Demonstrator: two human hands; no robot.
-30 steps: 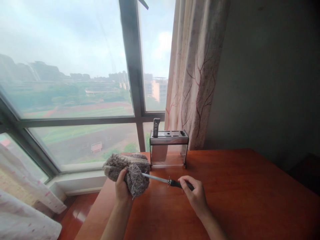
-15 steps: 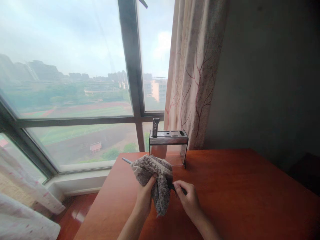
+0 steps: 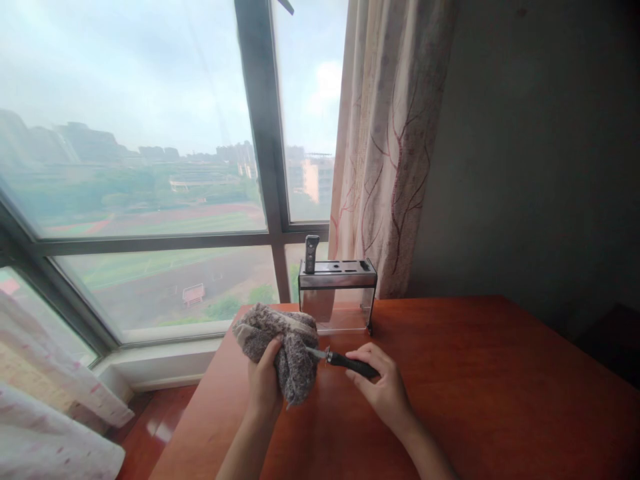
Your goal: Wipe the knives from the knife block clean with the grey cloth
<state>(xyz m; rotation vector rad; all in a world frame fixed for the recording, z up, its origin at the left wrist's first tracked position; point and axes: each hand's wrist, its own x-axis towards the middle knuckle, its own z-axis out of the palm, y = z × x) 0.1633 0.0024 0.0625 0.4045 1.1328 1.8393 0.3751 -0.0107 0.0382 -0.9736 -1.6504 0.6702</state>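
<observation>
My left hand is closed around a bunched grey-brown fluffy cloth, its thumb pressed on top. A sharpening steel with a black handle and a small metal guard runs into the right side of the cloth. Only a short piece of its metal rod shows; the cloth hides the rest. My right hand grips the end of the black handle. Both hands are above the near part of the table.
Behind the cloth, a clear-sided knife block stands on the reddish-brown wooden table, with one grey-handled knife upright in its left slot. A window and a curtain lie beyond the table.
My left hand and the cloth have shifted left. The guard and a bit of the rod now show at the right, while the tip at the left has disappeared into the cloth.
</observation>
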